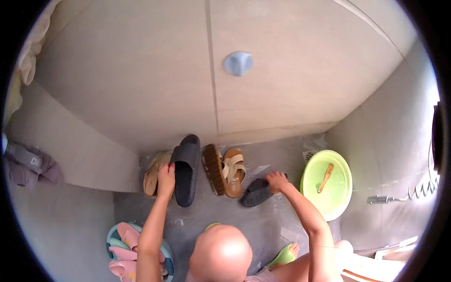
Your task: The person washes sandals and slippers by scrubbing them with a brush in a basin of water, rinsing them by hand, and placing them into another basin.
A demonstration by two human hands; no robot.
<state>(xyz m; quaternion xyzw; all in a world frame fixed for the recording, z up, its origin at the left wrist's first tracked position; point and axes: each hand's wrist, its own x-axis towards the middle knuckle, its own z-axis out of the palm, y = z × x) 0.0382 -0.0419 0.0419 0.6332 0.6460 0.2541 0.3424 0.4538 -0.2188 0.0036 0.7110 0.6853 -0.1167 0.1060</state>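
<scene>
My left hand (166,181) is closed on the edge of a dark slide sandal (186,188), which is tipped up with its sole long side toward the wall. Over to the right, my right hand (277,181) grips the end of a second dark slide sandal (256,193), low at the floor. Between the two stand a pair of strappy sandals: one (213,170) rests on its side, showing a brown sole, and the other (235,173) lies upright with cream straps. Partly hidden behind my left hand is a beige sandal (151,179).
A light green basin (348,181) with water and a wooden-handled brush (326,177) stands on the right. Pink slippers (124,254) fill a blue basin (111,235) at lower left. A coiled hose (420,190) hangs by the right wall; a blue hook (238,64) is on the tiled wall.
</scene>
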